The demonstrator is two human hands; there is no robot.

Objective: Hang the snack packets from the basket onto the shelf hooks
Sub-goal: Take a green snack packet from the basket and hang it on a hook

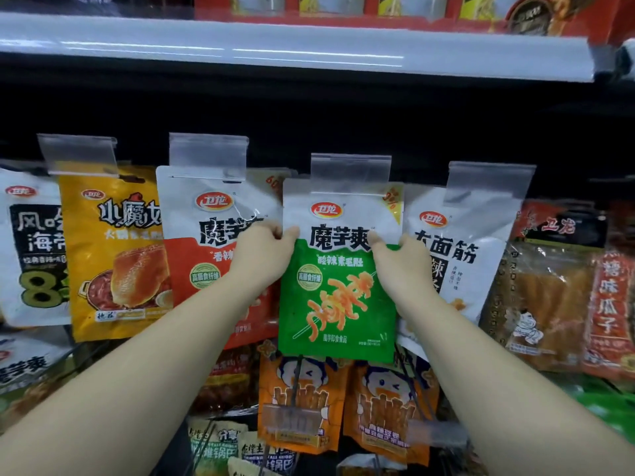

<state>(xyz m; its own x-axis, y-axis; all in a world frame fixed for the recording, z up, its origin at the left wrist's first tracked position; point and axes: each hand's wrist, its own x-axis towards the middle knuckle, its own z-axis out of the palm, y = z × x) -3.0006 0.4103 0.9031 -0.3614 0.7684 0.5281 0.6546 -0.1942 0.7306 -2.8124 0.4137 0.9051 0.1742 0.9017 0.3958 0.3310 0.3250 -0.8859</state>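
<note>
left hand (263, 250) + right hand (400, 266) | grip green packet (338, 304) edges

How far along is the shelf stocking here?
Done: packets already hang along the row, such as the yellow packet and the red-and-white packet. In hand: both the left hand and the right hand grip the green packet by its sides, its top at a clear tag holder; whether it is hooked cannot be told. What is left is unknown: the basket is out of view.

Green packet (338, 297) reads 魔芋爽; white packet (457, 255) reads 大面筋.
</note>
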